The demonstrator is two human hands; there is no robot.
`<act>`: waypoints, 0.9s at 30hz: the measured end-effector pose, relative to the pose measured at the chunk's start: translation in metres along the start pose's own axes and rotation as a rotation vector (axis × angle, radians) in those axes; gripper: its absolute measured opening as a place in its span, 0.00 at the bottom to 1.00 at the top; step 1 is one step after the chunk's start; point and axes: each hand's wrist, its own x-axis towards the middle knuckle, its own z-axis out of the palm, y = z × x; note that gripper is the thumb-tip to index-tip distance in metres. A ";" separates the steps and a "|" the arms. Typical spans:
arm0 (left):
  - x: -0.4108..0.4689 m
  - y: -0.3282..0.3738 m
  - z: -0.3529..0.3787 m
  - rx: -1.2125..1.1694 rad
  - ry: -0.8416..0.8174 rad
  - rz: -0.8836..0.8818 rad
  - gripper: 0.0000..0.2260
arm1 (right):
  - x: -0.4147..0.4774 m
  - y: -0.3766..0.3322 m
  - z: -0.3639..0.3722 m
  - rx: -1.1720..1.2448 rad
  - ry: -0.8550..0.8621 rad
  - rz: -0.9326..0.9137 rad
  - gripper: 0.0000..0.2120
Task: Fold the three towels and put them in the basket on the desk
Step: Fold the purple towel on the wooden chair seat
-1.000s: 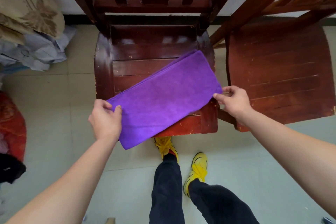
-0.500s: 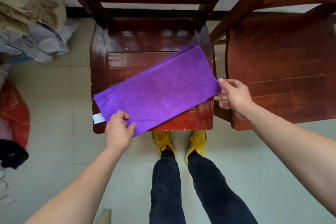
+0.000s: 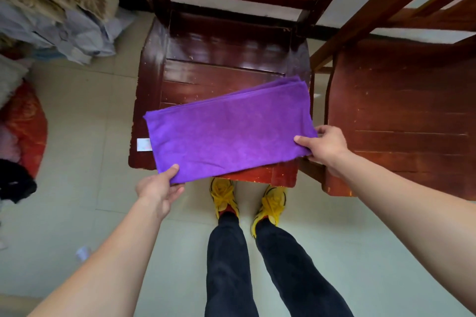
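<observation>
Standing on a pale tiled floor (image 3: 77,136), a person looks straight down at two dark red wooden chairs set side by side against a white wall with a black skirting. The nearer chair (image 3: 221,59) sits in the centre, its slatted seat worn and chipped along the front edge. The second chair (image 3: 399,100) stands just to its right, with a narrow gap between them. A heap of beige and grey bedding (image 3: 51,8) is piled at upper left, with a red patterned cloth (image 3: 25,123) and a black garment (image 3: 13,180) below it. The person's legs, in dark trousers (image 3: 226,265), fill the lower middle.

Across the front half of the centre chair's seat lies a purple towel (image 3: 226,131), folded into a long layered strip. It runs at a slant, its right end farther back than its left, and its near left corner hangs past the seat's front. The left hand (image 3: 157,188) pinches that corner, thumb on top and fingers curled beneath. The right hand (image 3: 324,144) grips the towel's right end at the near corner, thumb flat over the cloth and fingers wrapped under the edge, above the gap between the chairs.

Yellow shoes (image 3: 222,195) stand on the tiles just in front of the chair. A small white label (image 3: 143,145) pokes out from the towel's left edge, over the seat.
</observation>
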 end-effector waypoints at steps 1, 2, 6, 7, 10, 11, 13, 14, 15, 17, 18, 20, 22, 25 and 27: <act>0.001 -0.001 0.002 -0.013 -0.001 -0.001 0.08 | 0.003 0.004 0.000 0.009 0.013 0.025 0.13; 0.000 -0.002 0.003 -0.010 0.015 0.016 0.09 | 0.005 0.008 -0.001 0.023 0.020 0.050 0.13; -0.007 -0.003 0.001 0.350 0.361 0.322 0.15 | 0.003 0.015 -0.007 0.011 -0.027 0.050 0.14; -0.010 -0.001 0.003 0.517 0.442 0.499 0.13 | 0.001 0.011 -0.008 0.033 -0.032 0.024 0.15; -0.023 0.017 0.016 0.934 0.343 1.118 0.17 | 0.004 -0.011 -0.009 0.123 -0.019 -0.040 0.17; -0.021 0.023 0.022 1.102 0.245 1.231 0.23 | 0.008 -0.016 -0.008 0.133 -0.018 -0.041 0.16; -0.021 0.038 0.037 1.431 0.091 1.261 0.38 | 0.012 -0.028 -0.012 0.159 -0.036 -0.051 0.12; -0.018 0.044 0.043 1.531 0.049 1.232 0.42 | 0.014 -0.033 -0.016 0.180 -0.031 -0.070 0.11; -0.016 0.051 0.050 1.584 0.023 1.212 0.45 | 0.016 -0.037 -0.023 0.193 -0.010 -0.106 0.10; -0.016 0.062 0.062 1.614 -0.007 1.201 0.48 | 0.012 -0.049 -0.041 0.185 0.027 -0.221 0.10; -0.017 0.065 0.066 1.615 -0.020 1.205 0.48 | 0.007 -0.055 -0.049 0.171 0.033 -0.273 0.10; -0.020 0.066 0.068 1.584 -0.026 1.199 0.47 | -0.006 -0.066 -0.057 0.151 0.010 -0.376 0.13; -0.024 0.064 0.059 1.416 0.025 1.206 0.41 | -0.031 -0.079 -0.052 0.128 -0.049 -0.461 0.15; -0.027 0.060 0.027 1.026 0.159 1.162 0.25 | -0.071 -0.098 -0.022 0.081 -0.172 -0.535 0.18; -0.025 0.058 -0.003 0.892 0.225 1.058 0.18 | -0.093 -0.105 0.010 -0.028 -0.203 -0.591 0.17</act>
